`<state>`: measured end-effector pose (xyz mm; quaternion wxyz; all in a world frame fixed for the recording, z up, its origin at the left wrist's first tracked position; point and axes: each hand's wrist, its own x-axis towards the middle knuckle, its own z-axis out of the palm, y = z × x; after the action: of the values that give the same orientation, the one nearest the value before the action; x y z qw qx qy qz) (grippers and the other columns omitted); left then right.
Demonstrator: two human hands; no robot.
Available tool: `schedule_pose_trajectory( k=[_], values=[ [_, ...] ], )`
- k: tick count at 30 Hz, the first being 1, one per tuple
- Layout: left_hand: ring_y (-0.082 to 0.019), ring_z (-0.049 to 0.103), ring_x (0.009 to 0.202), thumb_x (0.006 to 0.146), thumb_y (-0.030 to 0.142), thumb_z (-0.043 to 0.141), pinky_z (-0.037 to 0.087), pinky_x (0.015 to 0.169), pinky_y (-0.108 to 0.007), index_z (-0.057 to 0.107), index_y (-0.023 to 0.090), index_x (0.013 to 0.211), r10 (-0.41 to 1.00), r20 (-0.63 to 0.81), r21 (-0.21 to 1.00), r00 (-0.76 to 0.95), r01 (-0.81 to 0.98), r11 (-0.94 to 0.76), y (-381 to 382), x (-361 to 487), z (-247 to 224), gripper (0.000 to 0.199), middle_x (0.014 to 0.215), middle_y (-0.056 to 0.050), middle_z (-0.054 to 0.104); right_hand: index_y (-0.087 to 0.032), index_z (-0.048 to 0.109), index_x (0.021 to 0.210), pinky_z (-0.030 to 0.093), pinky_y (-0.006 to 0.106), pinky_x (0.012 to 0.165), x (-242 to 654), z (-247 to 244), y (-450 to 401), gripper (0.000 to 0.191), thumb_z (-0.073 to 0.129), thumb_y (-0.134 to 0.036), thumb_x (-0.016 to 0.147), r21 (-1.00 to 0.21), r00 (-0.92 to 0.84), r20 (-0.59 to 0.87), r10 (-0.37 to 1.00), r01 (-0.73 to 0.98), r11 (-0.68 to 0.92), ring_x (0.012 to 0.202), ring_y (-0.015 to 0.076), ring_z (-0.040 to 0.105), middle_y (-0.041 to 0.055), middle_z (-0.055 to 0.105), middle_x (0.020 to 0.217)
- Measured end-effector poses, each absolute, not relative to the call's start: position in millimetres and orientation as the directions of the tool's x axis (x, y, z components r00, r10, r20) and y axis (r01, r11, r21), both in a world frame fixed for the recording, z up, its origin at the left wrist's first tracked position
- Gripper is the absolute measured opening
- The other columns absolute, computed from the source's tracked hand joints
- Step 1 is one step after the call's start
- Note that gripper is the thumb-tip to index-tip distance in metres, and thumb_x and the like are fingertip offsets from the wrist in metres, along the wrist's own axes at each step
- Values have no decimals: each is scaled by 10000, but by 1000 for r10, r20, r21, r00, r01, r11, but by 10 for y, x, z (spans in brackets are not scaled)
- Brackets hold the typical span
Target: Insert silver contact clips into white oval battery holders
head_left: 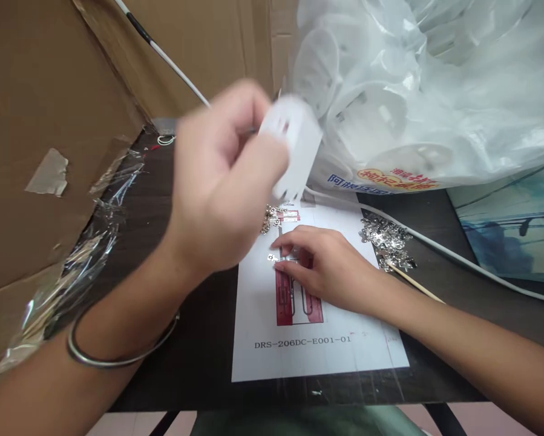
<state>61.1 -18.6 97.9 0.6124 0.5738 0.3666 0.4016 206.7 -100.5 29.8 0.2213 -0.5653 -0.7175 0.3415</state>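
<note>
My left hand (226,175), blurred by motion, is raised above the paper. Its thumb and fingers grip a white plastic piece (303,151) with a rounded top, a slot and a notched lower edge. Low over the printed sheet (258,363), my right hand (330,266) has its thumb and forefinger curled around a small shiny metal piece (270,258); the exact contact is partly hidden. Beneath that hand lies a printed drawing with red areas (284,303). A small heap of metal parts (268,221) rests near the top of the sheet, partly behind my left hand.
A large clear plastic bag (389,121) of white plastic parts fills the back right. Below it lies a pile of metal pieces (385,239) beside a thin wooden stick (417,283). A white cable (462,263) crosses the dark table (199,357). Cardboard (31,79) stands left.
</note>
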Motion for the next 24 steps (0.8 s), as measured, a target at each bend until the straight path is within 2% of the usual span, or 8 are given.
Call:
schedule_pose_trajectory(
  k=[3, 7, 10, 14, 16, 20, 22, 24],
  values=[
    [-325, 731, 1086, 906, 378, 550, 620, 732, -385, 667, 179, 1191, 901, -38, 991, 433, -97, 88, -297, 408, 689, 366, 1206, -122, 775, -185, 785, 1032, 455, 325, 745, 1968, 303, -935, 133, 724, -166, 916, -695, -292, -97, 951, 704, 145, 802, 183, 633, 58, 736, 949],
    [-298, 761, 924, 872, 301, 525, 630, 638, -378, 657, 118, 1092, 869, -136, 936, 476, -225, 271, -314, 298, 487, 315, 1257, -165, 758, -190, 745, 903, 439, 337, 760, 1906, 312, -901, 115, 652, -133, 938, -686, -287, -148, 946, 719, 111, 816, 189, 627, 64, 727, 1005],
    [-260, 754, 782, 905, 320, 450, 605, 525, -336, 679, 52, 1030, 834, -209, 873, 511, -287, 395, -288, 288, 460, 374, 1195, -207, 771, -190, 681, 868, 418, 332, 732, 1911, 303, -921, 116, 622, -121, 940, -685, -289, -90, 953, 713, 152, 780, 181, 595, 54, 706, 968],
    [-237, 713, 670, 929, 426, 376, 526, 431, -287, 721, 56, 970, 734, -312, 788, 604, -267, 555, -265, 278, 456, 508, 960, -196, 791, -196, 658, 874, 414, 282, 634, 1972, 290, -997, 114, 599, -148, 958, -829, -235, -152, 960, 559, 5, 644, 137, 593, -2, 682, 782],
    [-230, 699, 671, 927, 442, 404, 512, 431, -289, 726, 86, 980, 729, -303, 797, 614, -257, 547, -265, 259, 436, 483, 991, -186, 785, -192, 665, 861, 427, 264, 599, 2013, 285, -1042, 107, 619, -190, 957, -897, -161, -193, 968, 428, -108, 620, 127, 608, -4, 699, 754],
    [-235, 709, 814, 941, 582, 526, 560, 533, -322, 671, 170, 1066, 833, -162, 927, 529, -207, 312, -300, 198, 347, 455, 1217, -158, 744, -174, 726, 945, 490, 282, 595, 2097, 307, -1096, 116, 724, -280, 898, -956, -44, -250, 967, 169, -240, 648, 143, 635, 49, 774, 839],
    [-251, 703, 1020, 857, 537, 732, 617, 743, -348, 644, 204, 1142, 890, 59, 995, 453, -96, -18, -333, 163, 287, 448, 1268, -123, 718, -174, 754, 911, 495, 287, 578, 2132, 344, -1092, 140, 754, -311, 880, -958, -36, -272, 962, 105, -267, 612, 138, 614, 44, 767, 797],
    [-278, 643, 1229, 740, 400, 893, 561, 1042, -391, 636, 208, 1241, 837, 306, 911, 453, 117, -396, -369, 137, 236, 595, 1328, -102, 690, -186, 765, 810, 505, 286, 612, 2154, 383, -1075, 128, 761, -297, 875, -970, -19, -221, 975, 103, -218, 633, 136, 613, 26, 741, 750]
  ],
)
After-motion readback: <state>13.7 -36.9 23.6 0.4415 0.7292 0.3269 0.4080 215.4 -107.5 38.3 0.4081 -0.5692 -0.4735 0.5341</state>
